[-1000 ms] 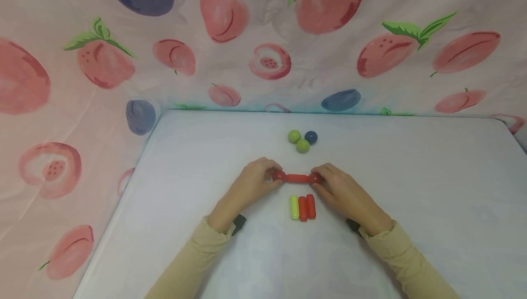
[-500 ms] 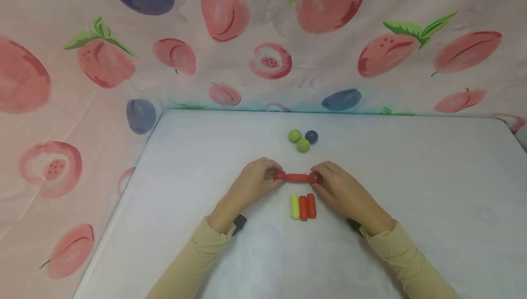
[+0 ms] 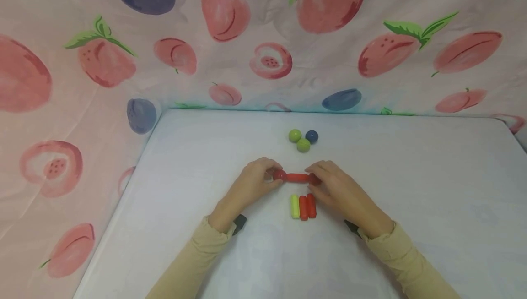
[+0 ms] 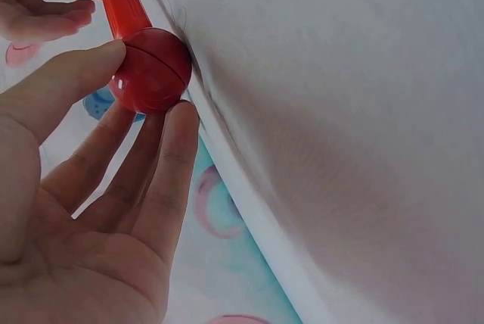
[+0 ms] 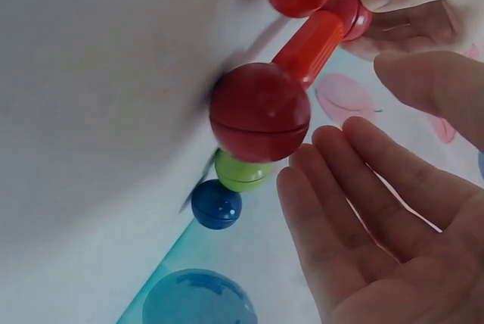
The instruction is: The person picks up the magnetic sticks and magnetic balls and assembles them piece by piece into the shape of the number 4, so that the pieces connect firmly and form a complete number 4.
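Note:
A red rod (image 3: 297, 177) lies crosswise on the white table with a glossy red ball at each end. My left hand (image 3: 258, 177) pinches the left red ball (image 4: 151, 70) between thumb and fingertips. Around the right red ball (image 5: 259, 112), my right hand (image 3: 335, 184) has its fingers and thumb spread; in the right wrist view a gap shows between them and the ball. Close in front of the joined piece lie a yellow rod (image 3: 295, 206) and two more red rods (image 3: 307, 207), side by side.
Behind the joined piece sit two green balls (image 3: 303, 145) and a dark blue ball (image 3: 311, 136) in a close group. A fruit-print cloth (image 3: 313, 61) hangs along the table's back and left edges.
The right hand has let go of the right red ball and shifted slightly left over it, its fingers loosening. The left hand and the joined piece stay in place.

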`<action>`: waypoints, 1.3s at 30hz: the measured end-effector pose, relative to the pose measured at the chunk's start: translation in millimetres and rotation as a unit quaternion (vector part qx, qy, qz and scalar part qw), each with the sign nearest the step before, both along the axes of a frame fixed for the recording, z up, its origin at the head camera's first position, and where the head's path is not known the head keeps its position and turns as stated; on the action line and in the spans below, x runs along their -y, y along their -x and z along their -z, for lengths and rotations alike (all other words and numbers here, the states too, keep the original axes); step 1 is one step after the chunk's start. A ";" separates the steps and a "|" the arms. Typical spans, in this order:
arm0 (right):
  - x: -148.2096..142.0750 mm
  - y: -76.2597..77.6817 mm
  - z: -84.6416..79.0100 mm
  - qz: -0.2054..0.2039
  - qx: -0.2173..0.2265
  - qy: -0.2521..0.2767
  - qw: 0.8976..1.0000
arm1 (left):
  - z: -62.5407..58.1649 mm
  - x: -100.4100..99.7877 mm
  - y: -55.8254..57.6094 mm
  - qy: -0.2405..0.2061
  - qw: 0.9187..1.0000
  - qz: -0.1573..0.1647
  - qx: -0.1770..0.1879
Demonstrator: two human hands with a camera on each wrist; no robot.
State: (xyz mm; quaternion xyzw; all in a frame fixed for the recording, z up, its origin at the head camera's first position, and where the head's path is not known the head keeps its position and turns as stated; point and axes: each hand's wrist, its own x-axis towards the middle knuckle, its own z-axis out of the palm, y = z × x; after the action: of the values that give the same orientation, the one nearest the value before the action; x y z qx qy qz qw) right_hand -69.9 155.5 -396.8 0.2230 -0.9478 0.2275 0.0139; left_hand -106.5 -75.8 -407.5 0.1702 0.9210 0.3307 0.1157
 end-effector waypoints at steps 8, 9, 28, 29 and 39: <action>6.0 -4.9 -3.4 -0.021 0.014 -0.006 1.000 | -1.4 0.3 -0.8 0.000 1.000 0.003 -0.002; 6.7 -5.6 -3.7 -0.024 0.015 -0.007 1.000 | -1.4 0.2 -0.9 0.000 1.000 0.003 -0.001; 15.4 -11.9 6.8 -0.080 0.019 -0.013 0.997 | -0.3 0.8 -0.5 0.000 1.000 0.004 -0.004; 15.7 -12.2 6.8 -0.081 0.021 -0.016 0.996 | -0.2 0.8 -0.3 0.000 1.000 0.004 -0.004; 17.2 -15.2 9.9 -0.098 0.040 -0.029 0.994 | 1.5 0.5 1.6 -0.003 1.000 0.007 -0.004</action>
State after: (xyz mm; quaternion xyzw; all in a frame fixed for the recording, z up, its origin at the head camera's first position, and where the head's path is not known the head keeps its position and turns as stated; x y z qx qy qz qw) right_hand -54.7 138.3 -406.7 0.3056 -0.9274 0.2092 -0.0524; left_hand -108.1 -76.3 -409.0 0.1780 0.9193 0.3319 0.1137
